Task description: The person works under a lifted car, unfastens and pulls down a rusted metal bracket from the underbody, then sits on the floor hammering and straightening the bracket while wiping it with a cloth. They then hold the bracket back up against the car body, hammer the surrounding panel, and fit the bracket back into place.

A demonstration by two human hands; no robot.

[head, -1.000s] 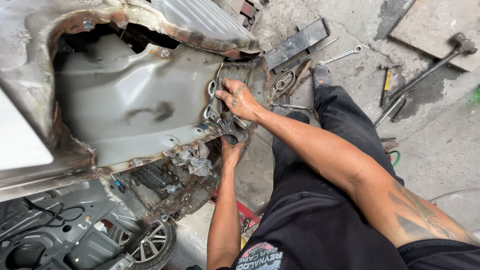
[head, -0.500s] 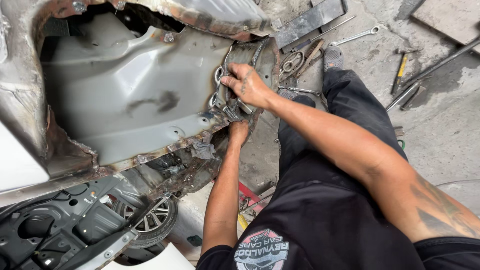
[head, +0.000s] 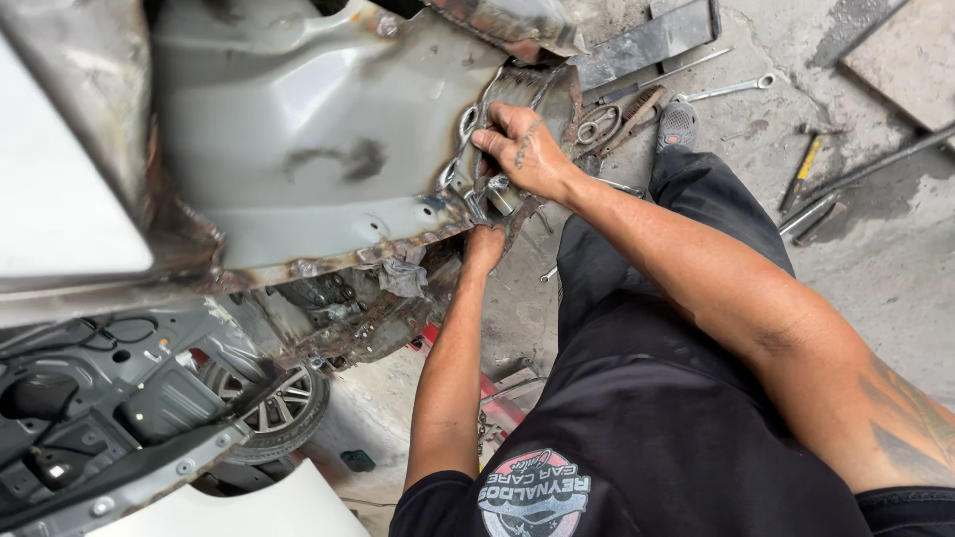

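At the upper middle of the frame, the right hand (head: 527, 149) clenches over the rusty torn edge of the grey car body panel (head: 298, 149). Just below it, the left hand (head: 484, 244) presses up under the same edge; its grip is hidden. Wrenches (head: 731, 88) lie on the concrete floor (head: 895, 259) at upper right.

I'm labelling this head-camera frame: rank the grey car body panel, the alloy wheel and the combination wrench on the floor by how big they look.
1. grey car body panel, largest by far.
2. alloy wheel, only partly in view.
3. combination wrench, smallest, though farther from the camera, so true sizes stay unsure.

Soft even daylight, perhaps edge-stretched.
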